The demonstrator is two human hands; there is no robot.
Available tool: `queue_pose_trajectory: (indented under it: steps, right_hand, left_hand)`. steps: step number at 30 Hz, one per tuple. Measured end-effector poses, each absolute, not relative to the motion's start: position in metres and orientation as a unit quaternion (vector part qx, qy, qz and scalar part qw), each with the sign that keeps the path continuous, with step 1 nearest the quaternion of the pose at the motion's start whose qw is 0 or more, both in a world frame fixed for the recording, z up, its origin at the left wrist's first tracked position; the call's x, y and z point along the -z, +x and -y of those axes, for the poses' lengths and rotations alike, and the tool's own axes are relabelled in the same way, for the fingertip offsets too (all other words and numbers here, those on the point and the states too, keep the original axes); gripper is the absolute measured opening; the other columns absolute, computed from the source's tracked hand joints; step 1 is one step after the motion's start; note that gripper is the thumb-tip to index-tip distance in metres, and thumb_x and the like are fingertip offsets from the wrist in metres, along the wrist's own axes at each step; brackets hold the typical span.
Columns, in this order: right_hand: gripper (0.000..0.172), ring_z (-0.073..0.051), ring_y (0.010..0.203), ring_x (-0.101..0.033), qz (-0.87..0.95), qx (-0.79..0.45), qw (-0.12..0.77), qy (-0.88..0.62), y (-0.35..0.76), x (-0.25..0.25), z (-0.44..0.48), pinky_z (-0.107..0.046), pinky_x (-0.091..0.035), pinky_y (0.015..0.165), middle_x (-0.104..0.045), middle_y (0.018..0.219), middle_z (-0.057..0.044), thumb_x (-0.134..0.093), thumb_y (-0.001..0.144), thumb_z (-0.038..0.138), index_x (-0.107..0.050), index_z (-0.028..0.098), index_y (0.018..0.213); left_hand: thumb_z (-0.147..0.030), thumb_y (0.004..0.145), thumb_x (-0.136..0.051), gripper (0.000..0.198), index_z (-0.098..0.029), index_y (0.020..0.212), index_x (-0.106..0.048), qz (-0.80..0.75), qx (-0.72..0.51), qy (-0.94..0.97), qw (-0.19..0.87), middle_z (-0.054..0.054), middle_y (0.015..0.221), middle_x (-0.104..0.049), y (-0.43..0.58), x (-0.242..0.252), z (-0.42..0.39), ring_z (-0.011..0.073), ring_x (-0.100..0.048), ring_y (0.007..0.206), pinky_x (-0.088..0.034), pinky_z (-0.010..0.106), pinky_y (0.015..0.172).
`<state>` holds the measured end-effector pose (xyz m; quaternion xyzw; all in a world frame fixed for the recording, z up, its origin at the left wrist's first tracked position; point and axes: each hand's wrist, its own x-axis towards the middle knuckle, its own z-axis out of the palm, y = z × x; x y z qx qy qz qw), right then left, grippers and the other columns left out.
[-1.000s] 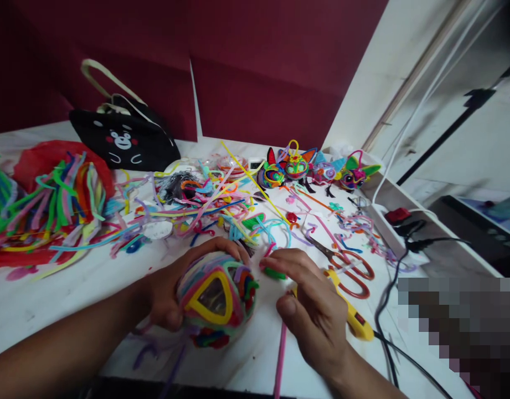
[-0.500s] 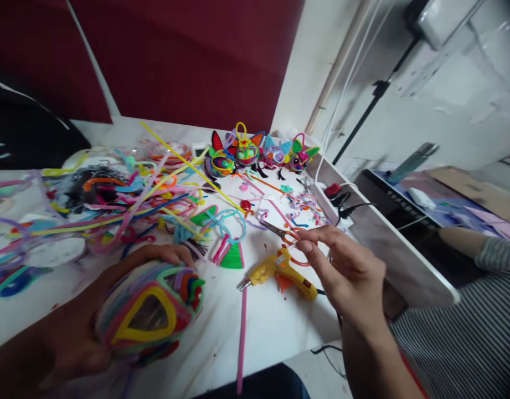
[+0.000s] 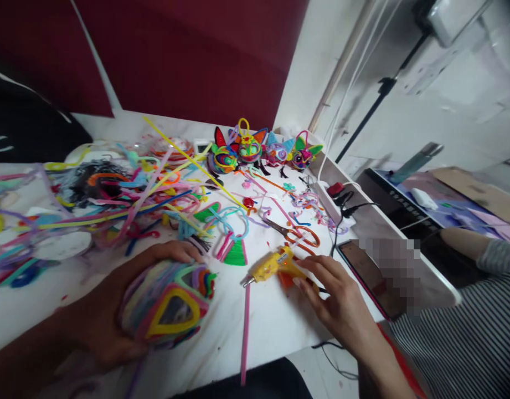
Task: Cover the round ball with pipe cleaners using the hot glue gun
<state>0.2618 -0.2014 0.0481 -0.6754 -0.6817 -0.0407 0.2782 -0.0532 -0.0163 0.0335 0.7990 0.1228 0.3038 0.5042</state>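
Note:
My left hand (image 3: 109,310) is wrapped round a ball covered in coloured pipe cleaners (image 3: 167,305), with a yellow triangular outline on its side. My right hand (image 3: 338,305) has its fingers and thumb round the handle of a yellow hot glue gun (image 3: 275,263), which lies on the table with its nozzle pointing left; part of the handle is hidden. Just beyond the glue gun lie orange-handled scissors (image 3: 296,233). A pink pipe cleaner (image 3: 245,332) stretches from near the nozzle to the front edge. Between the hands, farther back, is a green triangle piece (image 3: 236,252).
Loose pipe cleaners (image 3: 125,208) heap on the left of the white table (image 3: 221,343). Several finished eared balls (image 3: 250,149) stand at the back. A phone (image 3: 371,277) lies to the right, before the raised table edge (image 3: 437,271). Another person's striped clothing (image 3: 458,327) is at right.
My right hand has left the scissors and come down nearer to me, onto the glue gun's handle. The phone now shows. My left hand still holds the ball, slightly farther right in view.

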Motion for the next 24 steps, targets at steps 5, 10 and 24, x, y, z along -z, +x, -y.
queue_pose_trajectory:
  steps: [5, 10, 24]
  right_hand:
    - [0.022, -0.021, 0.103, -0.064, 0.683, 0.05, 0.34, -0.645, 0.247, -0.039, 0.208, -0.036, -0.056, 0.09, -0.066, 0.111, -0.009, -0.06, 0.098, 0.017, -0.063, 0.02, 0.119]
    - [0.023, -0.02, 0.098, -0.065, 0.696, 0.068, 0.375, -0.609, 0.231, -0.033, 0.209, -0.033, -0.056, 0.083, -0.067, 0.105, -0.01, -0.059, 0.094, 0.006, -0.064, 0.016, 0.115]
    - [0.019, -0.024, 0.091, -0.073, 0.701, 0.102, 0.414, -0.572, 0.212, -0.014, 0.209, -0.037, -0.06, 0.081, -0.075, 0.096, -0.01, -0.063, 0.09, 0.004, -0.07, 0.017, 0.102]
  left_hand:
    - [-0.041, 0.066, -0.075, 0.079, -0.025, 0.138, -0.046, -0.039, -0.289, 0.833, 0.47, 0.011, 0.128, -0.055, -0.048, -0.045, 0.01, 0.0343, -0.059, 0.116, -0.052, 0.045, 0.097]
    - [-0.037, 0.065, -0.075, 0.081, -0.024, 0.138, -0.045, -0.05, -0.289, 0.84, 0.457, 0.011, 0.13, -0.053, -0.049, -0.042, 0.007, 0.0353, -0.057, 0.119, -0.049, 0.046, 0.1]
    - [-0.028, 0.061, -0.077, 0.083, -0.021, 0.137, -0.045, -0.044, -0.314, 0.84, 0.44, 0.012, 0.129, -0.052, -0.048, -0.039, 0.01, 0.0343, -0.054, 0.12, -0.045, 0.047, 0.104]
